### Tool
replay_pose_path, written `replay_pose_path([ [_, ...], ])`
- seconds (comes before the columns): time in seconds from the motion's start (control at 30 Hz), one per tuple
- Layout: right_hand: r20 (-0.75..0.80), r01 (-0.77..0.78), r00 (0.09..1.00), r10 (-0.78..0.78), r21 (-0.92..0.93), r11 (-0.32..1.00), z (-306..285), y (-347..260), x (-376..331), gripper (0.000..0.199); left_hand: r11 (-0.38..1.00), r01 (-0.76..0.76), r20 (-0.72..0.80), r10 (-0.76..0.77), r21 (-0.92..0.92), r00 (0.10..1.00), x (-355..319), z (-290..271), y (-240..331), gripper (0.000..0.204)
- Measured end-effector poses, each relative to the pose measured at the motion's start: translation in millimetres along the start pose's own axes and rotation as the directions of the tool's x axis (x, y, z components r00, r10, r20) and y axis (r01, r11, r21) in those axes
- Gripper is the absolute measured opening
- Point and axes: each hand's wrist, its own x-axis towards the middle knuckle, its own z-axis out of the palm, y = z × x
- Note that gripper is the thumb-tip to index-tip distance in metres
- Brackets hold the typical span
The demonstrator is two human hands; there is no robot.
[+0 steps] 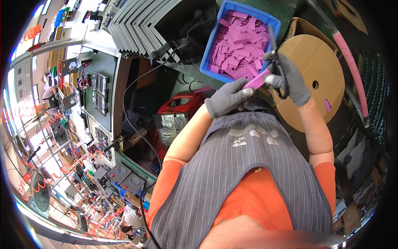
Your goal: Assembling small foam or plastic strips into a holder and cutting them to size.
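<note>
A flat pink strip (257, 80) is held between the two gloved hands, just above the front of a grey striped apron (244, 166) and just below the near edge of a blue bin (215, 41). Its lower end is pinched by the left hand (227, 98), whose grey-gloved fingers are closed around it, while its upper end is met by the right hand (288, 79). The right hand, also in a grey glove, is closed on a pair of dark scissors (275, 54); the handles are gripped and the blades are pointed up and away, over the corner of the bin. Whether the blades are parted cannot be told. The bin is filled with many short cut pink pieces (240, 43) lying loosely in a heap. Just to the right of the hands a large round cardboard reel (319, 70) is seen lying flat, with a small hole near its centre and one pink offcut on its face. Beyond the reel a pink hose (352, 66) is run along the right side. To the left of the hands a red container (182, 103) is seen below a stack of grey folded panels (137, 25). An orange sleeve is worn under the apron.
</note>
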Motion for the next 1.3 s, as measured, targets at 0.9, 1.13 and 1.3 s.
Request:
replay_pose_path([
  [0.9, 0.256, -0.086, 0.951, 0.176, -0.329, 0.94, -5, -4, -29, 0.093, 0.996, -0.067, -0.168, 0.056, -0.065, 0.984, -7, 1, 4, 0.03],
  [1.13, 0.256, -0.078, 0.954, 0.156, -0.291, 0.953, -9, 6, -29, 0.086, 0.997, -0.075, -0.17, 0.068, -0.036, 0.983, -9, 2, 6, 0.03],
  [1.3, 0.237, -0.121, 0.956, 0.172, -0.213, 0.969, -7, 3, -34, 0.086, 0.997, -0.063, -0.177, 0.054, -0.044, 0.983, -8, 2, 3, 0.03],
])
